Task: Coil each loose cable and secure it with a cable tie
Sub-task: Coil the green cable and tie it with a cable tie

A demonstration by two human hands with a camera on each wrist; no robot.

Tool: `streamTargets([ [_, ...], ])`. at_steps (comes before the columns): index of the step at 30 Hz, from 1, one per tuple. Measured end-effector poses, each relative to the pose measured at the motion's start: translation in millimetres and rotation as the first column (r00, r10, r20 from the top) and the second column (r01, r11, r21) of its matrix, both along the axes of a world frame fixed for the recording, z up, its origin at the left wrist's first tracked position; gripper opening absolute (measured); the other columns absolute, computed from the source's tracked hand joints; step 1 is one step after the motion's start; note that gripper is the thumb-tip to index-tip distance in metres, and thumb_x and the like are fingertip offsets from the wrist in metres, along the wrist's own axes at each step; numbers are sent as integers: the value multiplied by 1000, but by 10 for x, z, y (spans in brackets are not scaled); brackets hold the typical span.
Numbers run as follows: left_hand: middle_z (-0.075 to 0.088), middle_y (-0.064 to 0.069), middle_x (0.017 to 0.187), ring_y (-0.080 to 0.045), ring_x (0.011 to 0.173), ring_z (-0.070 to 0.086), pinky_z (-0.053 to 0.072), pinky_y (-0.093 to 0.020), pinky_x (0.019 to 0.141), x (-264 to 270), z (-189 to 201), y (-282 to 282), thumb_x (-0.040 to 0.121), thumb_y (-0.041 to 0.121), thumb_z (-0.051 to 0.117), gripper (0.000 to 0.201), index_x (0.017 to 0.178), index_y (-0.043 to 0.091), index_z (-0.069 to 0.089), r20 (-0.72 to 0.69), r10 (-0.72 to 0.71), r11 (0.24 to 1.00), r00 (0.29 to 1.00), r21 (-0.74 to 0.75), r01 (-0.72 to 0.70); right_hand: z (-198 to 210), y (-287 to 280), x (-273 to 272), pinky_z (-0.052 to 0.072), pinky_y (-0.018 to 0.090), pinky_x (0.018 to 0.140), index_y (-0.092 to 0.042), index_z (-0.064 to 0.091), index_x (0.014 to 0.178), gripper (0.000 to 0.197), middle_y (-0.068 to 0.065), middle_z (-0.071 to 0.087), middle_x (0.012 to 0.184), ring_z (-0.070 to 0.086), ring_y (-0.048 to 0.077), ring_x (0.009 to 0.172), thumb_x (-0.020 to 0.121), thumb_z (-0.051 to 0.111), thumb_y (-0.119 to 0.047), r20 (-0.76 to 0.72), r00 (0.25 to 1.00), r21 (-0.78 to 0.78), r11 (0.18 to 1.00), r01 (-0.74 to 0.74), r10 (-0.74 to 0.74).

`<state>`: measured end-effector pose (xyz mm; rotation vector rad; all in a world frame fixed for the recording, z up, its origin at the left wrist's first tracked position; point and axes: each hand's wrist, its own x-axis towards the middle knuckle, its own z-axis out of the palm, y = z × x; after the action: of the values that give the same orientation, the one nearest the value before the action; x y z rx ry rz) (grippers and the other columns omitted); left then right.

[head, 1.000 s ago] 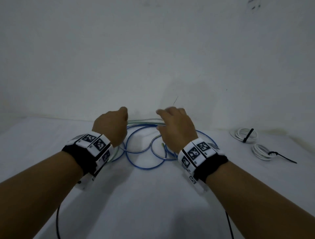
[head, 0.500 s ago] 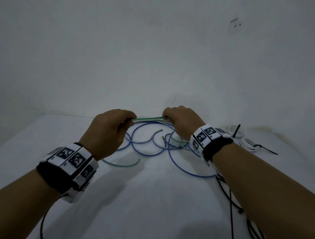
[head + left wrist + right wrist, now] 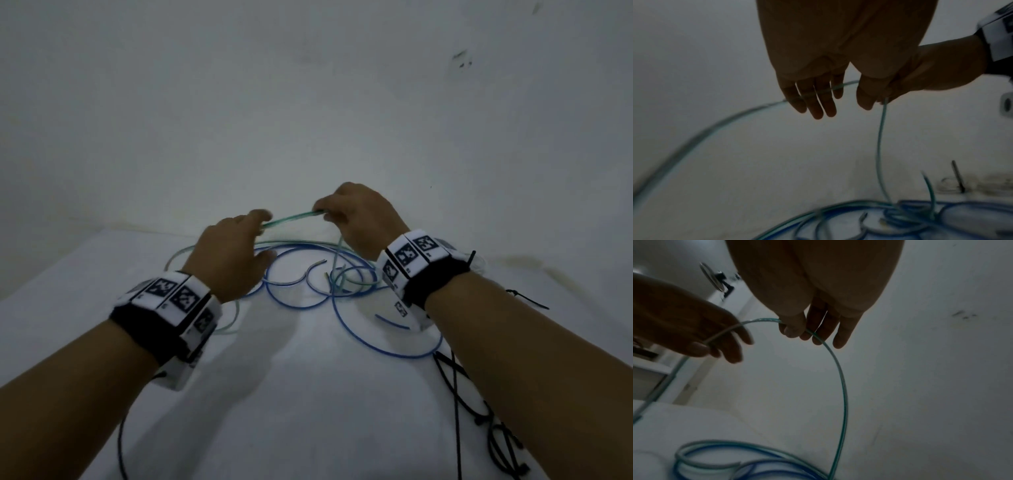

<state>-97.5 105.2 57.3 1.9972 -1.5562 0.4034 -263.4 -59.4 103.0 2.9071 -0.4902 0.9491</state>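
A thin green cable (image 3: 291,217) stretches taut between my two hands above the white table (image 3: 308,394). My right hand (image 3: 322,214) pinches it between thumb and fingertips (image 3: 791,328), and the green cable (image 3: 840,369) hangs from there down to the tangle. My left hand (image 3: 266,234) is loose. In the left wrist view the green cable (image 3: 879,138) runs across its nearly straight fingers (image 3: 818,100), thumb apart. A blue cable (image 3: 359,339) lies in loose loops on the table under both hands, mixed with more green loops.
Loose black cable ties (image 3: 496,428) lie at the front right beside my right forearm. A black tie (image 3: 527,301) shows behind my right wrist, and a tied white coil (image 3: 955,178) lies by the wall. The wall stands close behind the table.
Both hands have lifted the green cable higher, the right one most. My left hand has loosened from a closed grip to straighter fingers. More blue cable has spread toward the front right.
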Motion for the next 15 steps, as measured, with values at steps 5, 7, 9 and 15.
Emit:
streamTargets([
  [5,63,6,74,-19,73,60,46,-31,69,-312,217,-261,92,39,58,24,107,21,63,-179,-54,982,982,-190,19,67,165,149,50,38,67,-14,71,107,22,9,64,96,60,28,89,89,62,-6,35,997,-105,993,-59,63],
  [7,60,3,67,-20,67,57,44,-31,64,-268,242,-237,95,35,55,21,95,18,67,-150,-72,955,986,-294,25,54,87,89,50,39,63,-14,69,102,16,9,63,96,59,29,87,91,59,-8,31,999,-132,991,-11,16],
  [9,60,0,69,-20,66,55,45,-33,65,-189,213,-182,95,32,55,21,93,17,69,-114,-110,943,987,-325,68,-5,0,7,49,37,62,-15,68,100,14,7,62,97,58,28,85,93,57,-11,1,999,-129,991,44,-44],
  [15,55,2,71,-15,64,50,37,-21,65,98,95,62,93,22,63,12,92,13,70,-47,-138,900,989,-422,105,-268,-237,-205,44,34,60,-18,59,107,23,5,60,98,52,22,78,95,45,-4,-68,973,-3,975,220,-220],
])
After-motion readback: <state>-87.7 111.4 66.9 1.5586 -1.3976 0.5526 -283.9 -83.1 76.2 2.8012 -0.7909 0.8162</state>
